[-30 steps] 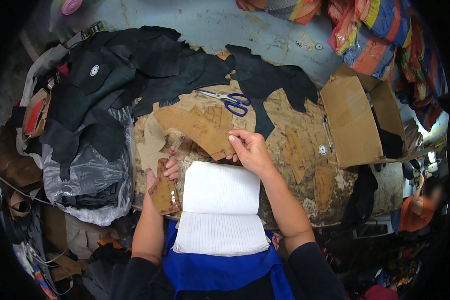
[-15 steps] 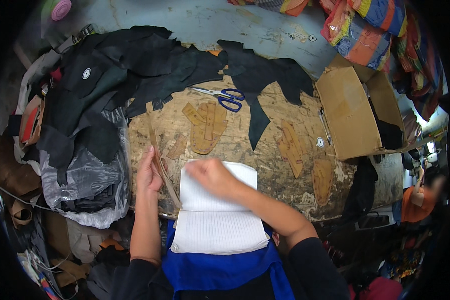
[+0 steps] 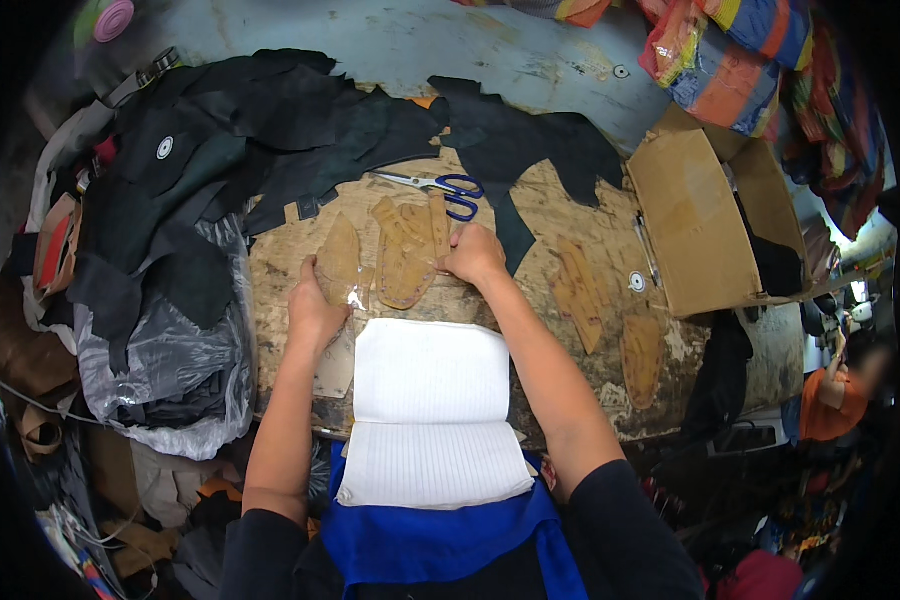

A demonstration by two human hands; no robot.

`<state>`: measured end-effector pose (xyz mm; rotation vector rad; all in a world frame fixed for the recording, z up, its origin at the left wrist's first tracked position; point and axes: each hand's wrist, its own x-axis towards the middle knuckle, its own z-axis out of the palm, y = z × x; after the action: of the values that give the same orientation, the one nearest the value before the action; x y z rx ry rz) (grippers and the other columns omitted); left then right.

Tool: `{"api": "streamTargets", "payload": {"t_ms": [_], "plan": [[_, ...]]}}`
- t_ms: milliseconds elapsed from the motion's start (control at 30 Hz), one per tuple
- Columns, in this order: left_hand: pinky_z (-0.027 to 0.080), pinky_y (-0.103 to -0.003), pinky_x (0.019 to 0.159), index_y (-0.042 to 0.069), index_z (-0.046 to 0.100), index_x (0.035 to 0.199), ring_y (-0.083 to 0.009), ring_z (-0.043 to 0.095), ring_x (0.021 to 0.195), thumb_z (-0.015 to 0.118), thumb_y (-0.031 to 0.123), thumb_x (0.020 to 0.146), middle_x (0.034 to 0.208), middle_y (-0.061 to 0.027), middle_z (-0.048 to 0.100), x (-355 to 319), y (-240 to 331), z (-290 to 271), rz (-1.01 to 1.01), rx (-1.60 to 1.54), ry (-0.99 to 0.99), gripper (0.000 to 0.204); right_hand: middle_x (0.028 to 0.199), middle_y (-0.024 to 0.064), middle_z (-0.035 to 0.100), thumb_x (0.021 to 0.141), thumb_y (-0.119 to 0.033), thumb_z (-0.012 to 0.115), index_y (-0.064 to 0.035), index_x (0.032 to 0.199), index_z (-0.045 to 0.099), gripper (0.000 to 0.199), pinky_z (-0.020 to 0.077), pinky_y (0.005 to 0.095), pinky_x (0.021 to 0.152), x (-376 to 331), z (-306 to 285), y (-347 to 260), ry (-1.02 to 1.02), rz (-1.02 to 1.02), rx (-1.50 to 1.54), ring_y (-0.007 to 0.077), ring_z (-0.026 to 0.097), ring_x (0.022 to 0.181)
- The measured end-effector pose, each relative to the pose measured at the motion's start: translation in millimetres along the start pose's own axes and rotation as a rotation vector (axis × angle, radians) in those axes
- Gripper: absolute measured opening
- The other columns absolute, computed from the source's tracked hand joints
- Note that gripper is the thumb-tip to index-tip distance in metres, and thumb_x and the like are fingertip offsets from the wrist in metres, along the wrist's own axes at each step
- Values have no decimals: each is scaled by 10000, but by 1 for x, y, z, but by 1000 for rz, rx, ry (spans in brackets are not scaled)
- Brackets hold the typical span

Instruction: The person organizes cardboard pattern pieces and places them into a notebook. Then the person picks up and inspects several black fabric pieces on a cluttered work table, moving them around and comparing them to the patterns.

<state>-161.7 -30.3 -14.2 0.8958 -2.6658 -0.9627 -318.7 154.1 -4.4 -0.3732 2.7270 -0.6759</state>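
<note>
My left hand [image 3: 315, 312] lies over a long tan pattern piece [image 3: 340, 252], flat on the worktable. Its fingers are at one edge and the thumb is across the piece, whose lower end shows below the hand. My right hand [image 3: 475, 252] is closed at the lower end of a narrow tan strip [image 3: 438, 222], its fingertips partly hidden. Between the hands, several overlapping tan pattern pieces [image 3: 404, 275] rest on the wood. Nearest me, an open lined notebook [image 3: 432, 375] lies with blank pages showing, partly over the table edge above a blue cloth [image 3: 430, 540].
Blue-handled scissors [image 3: 458, 186] lie beyond the right hand. Black leather sheets [image 3: 270, 120] cover the far and left side. More tan pieces [image 3: 642, 360] and a cardboard box [image 3: 690, 220] are at the right. A person in orange [image 3: 832, 400] is at far right.
The long tan piece, held on edge before, now lies flat under my left hand. My right hand has moved from above the notebook to the narrow strip beyond it.
</note>
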Motion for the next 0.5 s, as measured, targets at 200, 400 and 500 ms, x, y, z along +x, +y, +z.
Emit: {"api": "streamTargets", "payload": {"t_ms": [200, 400, 500], "plan": [[482, -351, 846, -43, 387, 1253, -309, 595, 978, 763, -34, 549, 1066, -198, 600, 14, -15, -1, -53, -348, -78, 798, 759, 75, 637, 711, 11, 711, 25, 883, 623, 193, 473, 257, 527, 7, -14, 24, -212, 116, 583, 149, 608, 659], [546, -349, 695, -35, 439, 1142, -248, 637, 833, 627, -120, 721, 1023, -157, 598, 26, -30, -37, -71, -1075, 137, 469, 737, 78, 627, 781, -23, 676, 40, 898, 612, 147, 449, 200, 469, -39, -37, 13, -410, -37, 1208, 92, 549, 556], [532, -338, 762, -31, 420, 1187, -239, 620, 903, 578, -68, 792, 1064, -156, 587, 17, -11, -43, -37, -1212, 131, 428, 760, 76, 640, 793, -79, 688, 32, 968, 593, 227, 454, 166, 469, -60, -19, -30, -581, -182, 1229, 90, 575, 586]]}}
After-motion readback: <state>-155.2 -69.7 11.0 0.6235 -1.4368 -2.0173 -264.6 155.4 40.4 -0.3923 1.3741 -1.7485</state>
